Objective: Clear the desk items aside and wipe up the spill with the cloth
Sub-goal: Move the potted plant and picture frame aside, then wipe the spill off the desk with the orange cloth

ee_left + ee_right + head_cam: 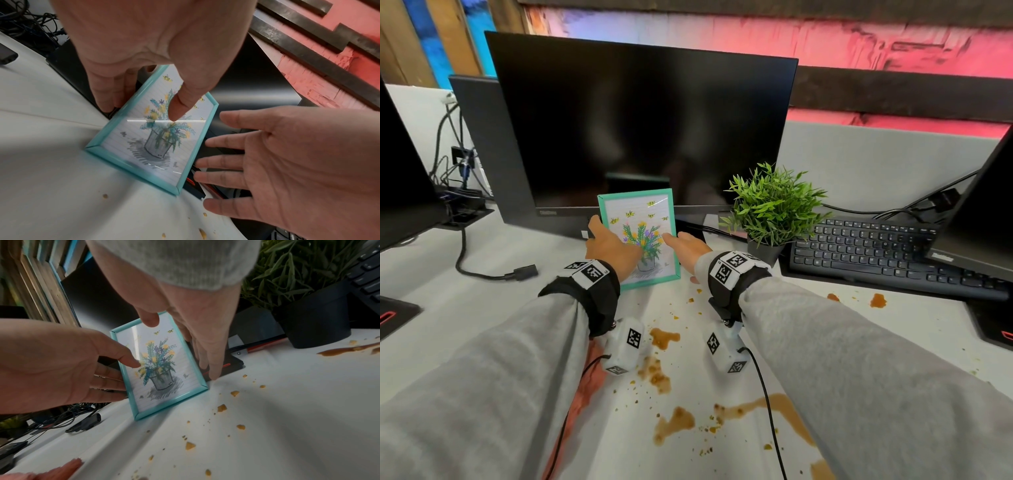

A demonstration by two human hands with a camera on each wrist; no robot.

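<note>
A teal picture frame with a flower drawing stands tilted on the white desk, in front of the monitor base. My left hand pinches its left side, thumb on the glass and fingers behind the edge. My right hand is open with straight fingers beside the frame's right edge; whether it touches I cannot tell. Brown spill patches and crumbs lie on the desk nearer me. A pink cloth lies under my left forearm, mostly hidden.
A black monitor stands just behind the frame. A potted green plant and a black keyboard are to the right, with a second monitor past them. A loose black cable plug lies at the left.
</note>
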